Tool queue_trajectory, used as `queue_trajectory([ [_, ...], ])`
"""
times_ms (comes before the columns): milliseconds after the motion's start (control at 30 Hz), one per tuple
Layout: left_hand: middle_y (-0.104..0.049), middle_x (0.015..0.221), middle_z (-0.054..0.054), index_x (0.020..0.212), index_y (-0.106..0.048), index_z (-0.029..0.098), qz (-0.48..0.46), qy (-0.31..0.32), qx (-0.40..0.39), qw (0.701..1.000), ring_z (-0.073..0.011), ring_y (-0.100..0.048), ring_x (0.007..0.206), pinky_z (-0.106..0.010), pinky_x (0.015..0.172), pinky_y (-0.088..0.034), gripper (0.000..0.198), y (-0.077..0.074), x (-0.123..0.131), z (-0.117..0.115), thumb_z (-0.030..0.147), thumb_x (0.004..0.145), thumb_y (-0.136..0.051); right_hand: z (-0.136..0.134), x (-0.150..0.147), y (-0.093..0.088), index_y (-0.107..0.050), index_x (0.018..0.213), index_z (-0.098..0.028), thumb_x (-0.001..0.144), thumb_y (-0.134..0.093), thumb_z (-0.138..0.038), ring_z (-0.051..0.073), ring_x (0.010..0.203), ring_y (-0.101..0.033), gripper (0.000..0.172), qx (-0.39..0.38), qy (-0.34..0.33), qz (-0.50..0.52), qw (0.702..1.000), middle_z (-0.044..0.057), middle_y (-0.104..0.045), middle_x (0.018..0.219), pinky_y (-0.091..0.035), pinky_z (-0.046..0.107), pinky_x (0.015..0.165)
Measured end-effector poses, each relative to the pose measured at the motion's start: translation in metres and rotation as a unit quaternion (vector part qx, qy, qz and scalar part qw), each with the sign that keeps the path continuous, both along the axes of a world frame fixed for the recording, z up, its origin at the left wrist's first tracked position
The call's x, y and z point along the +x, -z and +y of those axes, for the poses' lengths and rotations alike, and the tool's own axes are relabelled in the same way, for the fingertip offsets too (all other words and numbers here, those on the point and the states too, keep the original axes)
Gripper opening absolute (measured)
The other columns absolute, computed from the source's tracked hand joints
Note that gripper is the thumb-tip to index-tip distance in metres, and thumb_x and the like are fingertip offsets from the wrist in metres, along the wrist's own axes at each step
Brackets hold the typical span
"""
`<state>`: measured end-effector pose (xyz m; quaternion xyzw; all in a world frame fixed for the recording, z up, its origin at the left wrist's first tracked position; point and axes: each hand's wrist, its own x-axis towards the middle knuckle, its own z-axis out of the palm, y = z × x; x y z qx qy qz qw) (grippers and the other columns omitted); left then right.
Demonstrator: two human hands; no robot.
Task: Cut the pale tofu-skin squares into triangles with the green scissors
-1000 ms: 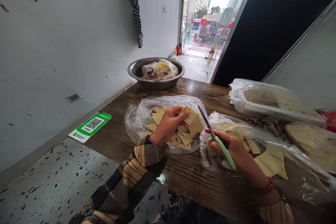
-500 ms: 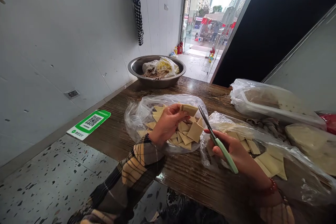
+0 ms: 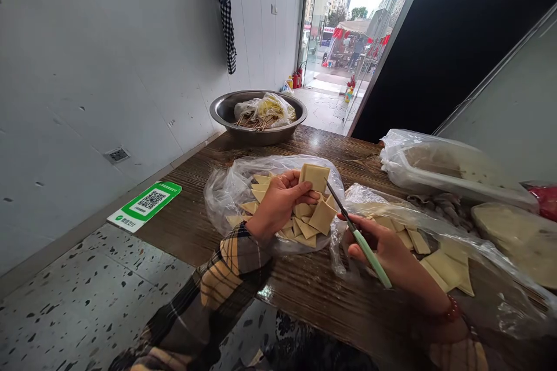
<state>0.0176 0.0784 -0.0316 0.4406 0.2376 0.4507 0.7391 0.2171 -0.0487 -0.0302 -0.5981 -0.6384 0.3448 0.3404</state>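
Note:
Between thumb and fingers, my left hand [image 3: 284, 203] pinches a pale yellow square sheet [image 3: 314, 177], which looks like tofu skin, held upright. My right hand [image 3: 383, 243] grips scissors with light green handles [image 3: 371, 257]. Their dark blades point up and left, with the tips beside the sheet's right edge; whether they touch it I cannot tell. Beneath both hands, an open clear plastic bag [image 3: 221, 190] bears a heap of cut pale pieces [image 3: 304, 227], several of them triangular. To the right, a second plastic bag [image 3: 483, 261] holds larger pale sheets [image 3: 450, 266].
A metal basin [image 3: 256, 138] with skewers and bagged food stands at the table's far end. A green QR code card [image 3: 145, 205] lies at the left edge. At the right are a bagged white tray [image 3: 461, 171] and another bag of pale food [image 3: 509, 237].
My left hand has turned the sheet from nearly flat to upright, so its broad face shows. The scissors have closed somewhat, and their tips sit slightly lower and further left.

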Motion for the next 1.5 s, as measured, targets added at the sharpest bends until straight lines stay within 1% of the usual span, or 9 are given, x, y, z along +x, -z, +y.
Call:
queue_trajectory([
  [167,-0.072,0.075,-0.004,0.091,-0.062,0.01,0.003,0.01,-0.004,1.0,-0.0114,-0.07,0.064,-0.018,0.061,-0.056,0.032,-0.002,0.001,-0.003,0.025,0.07,-0.081,0.0,0.001,-0.003,-0.06,0.129,-0.012,0.081,-0.066,-0.042,0.018,0.069,-0.056,0.057,-0.025,-0.019,-0.011,0.999,0.004,-0.066,0.078,-0.046,0.031,0.067],
  [267,-0.073,0.076,-0.005,0.089,-0.061,0.011,-0.002,0.008,-0.006,1.0,-0.0113,-0.069,0.063,-0.018,0.059,-0.056,0.031,-0.003,0.002,-0.004,0.024,0.069,-0.081,0.0,-0.001,-0.006,-0.058,0.13,-0.011,0.083,-0.063,-0.044,0.016,0.067,-0.052,0.057,-0.044,-0.061,0.016,0.997,0.003,-0.063,0.077,-0.044,0.03,0.065],
  [333,-0.073,0.077,-0.005,0.089,-0.062,0.01,-0.001,0.009,-0.007,1.0,-0.0111,-0.069,0.063,-0.018,0.058,-0.056,0.032,-0.005,0.003,-0.006,0.024,0.068,-0.082,0.0,-0.004,-0.006,-0.056,0.132,-0.011,0.084,-0.062,-0.046,0.016,0.066,-0.051,0.06,-0.056,-0.075,0.041,0.995,0.003,-0.061,0.077,-0.043,0.029,0.063],
  [533,-0.073,0.076,-0.005,0.088,-0.062,0.011,0.011,0.008,-0.003,1.0,-0.012,-0.07,0.063,-0.019,0.058,-0.056,0.033,-0.006,0.003,-0.007,0.027,0.068,-0.082,0.0,-0.008,-0.007,-0.053,0.135,-0.011,0.083,-0.063,-0.049,0.016,0.069,-0.05,0.064,-0.07,-0.076,0.072,0.992,0.004,-0.059,0.082,-0.042,0.028,0.063],
  [800,-0.072,0.072,-0.004,0.089,-0.061,0.011,0.022,0.01,0.008,1.0,-0.0106,-0.068,0.059,-0.018,0.057,-0.055,0.033,-0.006,0.003,-0.008,0.028,0.069,-0.081,-0.001,-0.009,-0.013,-0.056,0.129,-0.01,0.081,-0.063,-0.048,0.019,0.072,-0.054,0.061,-0.077,-0.071,0.043,0.994,0.006,-0.063,0.084,-0.043,0.031,0.067],
  [1000,-0.072,0.072,-0.004,0.089,-0.061,0.011,0.036,0.004,0.02,0.999,-0.0118,-0.068,0.059,-0.02,0.057,-0.054,0.036,-0.006,0.003,-0.009,0.03,0.068,-0.082,0.0,-0.011,-0.013,-0.056,0.13,-0.01,0.081,-0.063,-0.049,0.018,0.072,-0.055,0.063,-0.076,-0.071,0.035,0.994,0.006,-0.064,0.084,-0.044,0.031,0.067],
  [1133,-0.072,0.072,-0.004,0.09,-0.06,0.011,0.028,0.001,0.029,0.999,-0.0128,-0.069,0.06,-0.02,0.056,-0.054,0.036,-0.006,0.003,-0.008,0.031,0.069,-0.081,0.0,-0.012,-0.011,-0.057,0.128,-0.011,0.083,-0.063,-0.049,0.017,0.07,-0.054,0.06,-0.063,-0.084,0.048,0.993,0.004,-0.063,0.081,-0.045,0.029,0.066],
  [1333,-0.072,0.073,-0.004,0.09,-0.06,0.011,0.022,-0.008,0.032,0.999,-0.0129,-0.068,0.059,-0.02,0.055,-0.054,0.036,-0.006,0.002,-0.009,0.031,0.069,-0.081,0.0,-0.012,-0.008,-0.056,0.13,-0.013,0.082,-0.065,-0.053,0.017,0.072,-0.056,0.063,-0.064,-0.085,0.082,0.991,0.007,-0.064,0.089,-0.047,0.03,0.066],
  [1500,-0.071,0.072,-0.004,0.089,-0.06,0.011,0.02,-0.015,0.038,0.999,-0.0128,-0.069,0.06,-0.02,0.056,-0.054,0.034,-0.007,0.002,-0.01,0.03,0.07,-0.08,0.0,-0.014,-0.009,-0.056,0.129,-0.013,0.083,-0.065,-0.055,0.016,0.071,-0.056,0.063,-0.058,-0.095,0.092,0.989,0.007,-0.064,0.088,-0.047,0.029,0.065],
])
